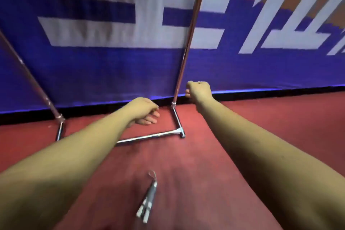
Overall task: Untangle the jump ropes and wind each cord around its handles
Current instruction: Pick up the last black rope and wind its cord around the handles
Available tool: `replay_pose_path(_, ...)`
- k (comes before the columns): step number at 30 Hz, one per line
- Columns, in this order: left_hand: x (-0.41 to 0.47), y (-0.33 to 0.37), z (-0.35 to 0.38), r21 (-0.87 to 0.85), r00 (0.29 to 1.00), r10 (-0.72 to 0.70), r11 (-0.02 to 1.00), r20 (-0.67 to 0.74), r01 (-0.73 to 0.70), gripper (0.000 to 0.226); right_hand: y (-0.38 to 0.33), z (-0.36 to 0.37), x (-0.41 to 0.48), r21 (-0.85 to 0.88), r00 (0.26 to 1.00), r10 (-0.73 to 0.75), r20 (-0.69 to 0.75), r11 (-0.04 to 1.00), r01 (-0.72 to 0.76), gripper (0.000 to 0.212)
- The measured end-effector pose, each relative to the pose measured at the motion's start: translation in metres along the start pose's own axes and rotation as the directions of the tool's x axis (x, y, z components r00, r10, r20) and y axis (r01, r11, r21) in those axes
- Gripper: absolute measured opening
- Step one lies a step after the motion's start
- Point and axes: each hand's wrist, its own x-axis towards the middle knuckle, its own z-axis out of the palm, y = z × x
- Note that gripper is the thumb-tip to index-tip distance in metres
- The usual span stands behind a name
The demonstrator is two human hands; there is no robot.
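A jump rope [147, 198] lies on the red floor between my forearms. Its two grey handles with white ends sit side by side, and a small loop of cord sticks out at the far end. Both my arms reach forward past it. My left hand [145, 112] hangs over the floor with its fingers loosely curled and holds nothing that I can see. My right hand [198, 90] is closed in a fist just to the right of an upright metal pole, apart from it. No cord shows in either hand, and the picture is blurred.
A chrome rack stands ahead, with an upright pole [188, 43], a slanted pole [29, 76] at the left and a base bar [149, 137] on the floor. Behind it hangs a blue banner [112, 73] with large white characters. Red floor [261, 127] spreads to the right.
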Motion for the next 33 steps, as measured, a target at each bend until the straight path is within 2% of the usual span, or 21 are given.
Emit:
replay_pose_path(3,-0.004,-0.084,0.012,0.027,0.988,-0.15,0.989,0.037,0.149,0.01,0.094,0.015,-0.028,-0.153,0.979,0.179,0.096,0.975,-0.163,0.02)
replay_pose_path(6,-0.005,-0.163,0.022,0.067,0.957,-0.286,0.957,0.041,0.283,0.012,0.172,0.024,-0.055,-0.232,0.914,0.381,0.142,0.91,-0.343,0.008)
replay_pose_path(8,-0.003,-0.208,0.029,0.055,0.93,-0.365,0.931,0.049,0.362,0.014,0.22,0.038,-0.067,-0.276,0.865,0.473,0.166,0.865,-0.419,0.002)
replay_pose_path(10,-0.002,-0.238,0.039,0.047,0.91,-0.411,0.911,0.051,0.409,0.017,0.256,0.046,-0.079,-0.309,0.831,0.527,0.178,0.832,-0.462,0.006)
replay_pose_path(14,0.008,-0.287,0.063,0.079,0.913,-0.408,0.911,0.014,0.405,0.015,0.322,0.072,-0.098,-0.357,0.774,0.607,0.181,0.773,-0.524,0.01)
replay_pose_path(18,0.018,-0.33,0.091,0.174,0.92,-0.391,0.908,0.026,0.381,0.029,0.373,0.091,-0.108,-0.402,0.76,0.616,0.206,0.761,-0.508,0.023)
replay_pose_path(21,0.021,-0.354,0.109,0.146,0.904,-0.419,0.902,0.082,0.405,0.018,0.389,0.1,-0.113,-0.392,0.756,0.614,0.225,0.768,-0.507,0.033)
replay_pose_path(23,0.027,-0.371,0.118,0.164,0.906,-0.41,0.906,0.108,0.39,0.023,0.4,0.106,-0.112,-0.371,0.749,0.622,0.228,0.767,-0.524,0.031)
replay_pose_path(27,0.033,-0.378,0.116,0.139,0.937,-0.347,0.931,0.041,0.338,0.031,0.398,0.106,-0.105,-0.226,0.713,0.658,0.239,0.752,-0.618,0.024)
replay_pose_path(30,0.025,-0.355,0.101,-0.002,0.971,-0.237,0.971,-0.036,0.237,0.03,0.364,0.103,-0.095,-0.067,0.685,0.662,0.304,0.732,-0.678,0.012)
replay_pose_path(33,0.002,-0.298,0.078,-0.158,0.973,-0.229,0.962,-0.018,0.223,0.027,0.297,0.094,-0.093,0.048,0.697,0.608,0.379,0.739,-0.672,0.012)
